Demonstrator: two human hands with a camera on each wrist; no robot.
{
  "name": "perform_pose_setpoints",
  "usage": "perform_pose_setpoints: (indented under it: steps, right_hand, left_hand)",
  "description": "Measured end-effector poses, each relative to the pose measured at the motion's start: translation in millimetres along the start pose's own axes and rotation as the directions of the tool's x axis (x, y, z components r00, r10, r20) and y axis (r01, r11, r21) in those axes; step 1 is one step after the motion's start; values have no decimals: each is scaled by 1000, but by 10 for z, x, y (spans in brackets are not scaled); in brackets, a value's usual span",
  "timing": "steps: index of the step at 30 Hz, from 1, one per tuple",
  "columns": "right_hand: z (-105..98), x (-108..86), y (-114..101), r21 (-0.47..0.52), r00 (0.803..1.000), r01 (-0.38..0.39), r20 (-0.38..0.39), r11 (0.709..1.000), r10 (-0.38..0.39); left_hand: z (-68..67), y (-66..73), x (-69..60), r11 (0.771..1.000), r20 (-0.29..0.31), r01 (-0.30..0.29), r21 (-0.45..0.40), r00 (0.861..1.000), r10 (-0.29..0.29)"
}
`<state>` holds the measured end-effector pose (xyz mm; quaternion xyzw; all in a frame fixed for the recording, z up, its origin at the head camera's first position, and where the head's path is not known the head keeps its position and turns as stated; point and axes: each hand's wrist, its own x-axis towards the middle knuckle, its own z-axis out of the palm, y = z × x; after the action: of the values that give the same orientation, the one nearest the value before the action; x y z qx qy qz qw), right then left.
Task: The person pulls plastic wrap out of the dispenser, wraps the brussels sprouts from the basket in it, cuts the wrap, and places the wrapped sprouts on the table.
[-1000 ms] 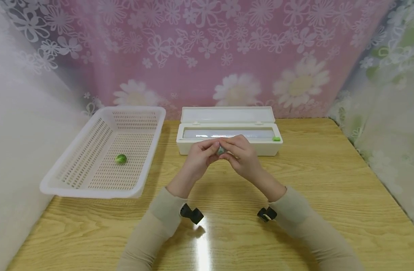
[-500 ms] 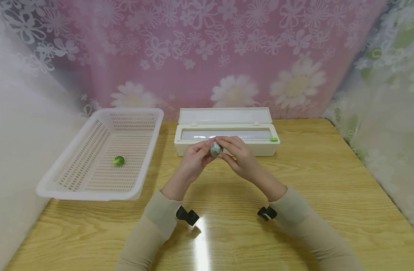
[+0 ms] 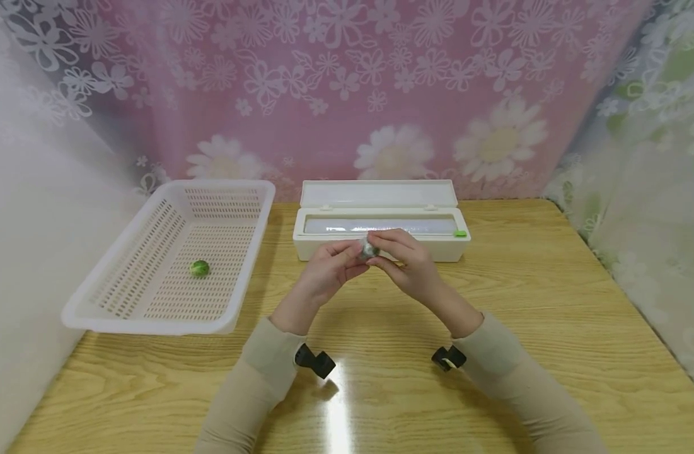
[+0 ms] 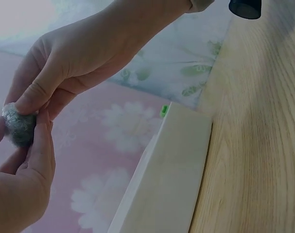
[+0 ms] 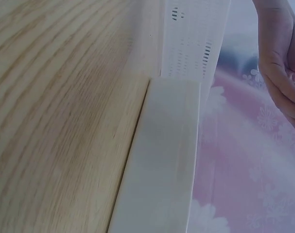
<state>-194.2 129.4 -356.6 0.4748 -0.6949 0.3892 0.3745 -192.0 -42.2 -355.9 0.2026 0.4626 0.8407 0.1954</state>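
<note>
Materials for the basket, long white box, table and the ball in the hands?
Basket: likely moulded plastic, smooth; regular slots.
Box: probably rigid plastic, satin; plain faces, crisp edges.
Table: wood or wood-look laminate, glossy; grain, bright reflection.
Ball: outside seemingly clear plastic film, shiny; crinkled highlights. Inside looks greenish, material unclear.

A pink flowered backdrop (image 3: 324, 94) fills the upper frame; below, a wood-grained table (image 3: 551, 290) carries a bright reflection (image 3: 338, 416) at bottom centre.
</note>
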Motion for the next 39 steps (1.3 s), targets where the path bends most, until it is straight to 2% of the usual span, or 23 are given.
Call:
perform_pose_setpoints:
  steps: [4,8,12,16,18,22,24,27,30,32,36,38,39]
  right_hand:
    - [26,-3,-7,12,998,31,-47,999,-31]
    - [49,-20,-13,43,997,30,-77,999,-27]
    - [38,-32,-10,65,998,-68,-13,996,69]
    - [8,-37,2,106,981,-189,71,976,182]
    - [-1,-33,4,116,977,-208,79,971,200]
    - [0,-24,9,102,979,-203,42,974,200]
    - [8,-28,8,100,978,-210,26,973,209]
    - [18,-32,-2,115,971,-237,2,965,239]
    - [30,-33,-6,150,964,-257,-30,955,265]
    - [36,-35,-2,166,963,-253,-47,953,264]
    - [34,-50,10,161,967,-248,-17,955,254]
    - [15,-61,2,202,952,-305,37,931,304]
    - [4,-62,-5,219,937,-350,63,911,344]
  left_hand:
    - [16,-20,1,999,3,-31,28,1000,31]
    - [20,-38,-3,998,-41,-28,63,999,31]
    - [15,-49,4,997,-107,-2,83,994,10]
    - [2,-52,17,996,-160,17,91,987,-2]
    - [-7,-49,19,994,-174,29,101,985,-12]
    - [-20,-45,23,986,-214,56,158,977,-21]
    - [-14,-48,23,976,-246,51,210,969,2]
    - [19,-54,25,951,-275,11,310,958,78]
    - [48,-62,20,918,-272,-39,394,949,157]
    - [54,-69,18,907,-259,-60,417,949,182]
    - [34,-95,14,909,-249,-81,409,948,197]
    - [20,-111,11,919,-254,-84,385,948,193]
    - [14,-118,8,926,-255,-88,368,948,191]
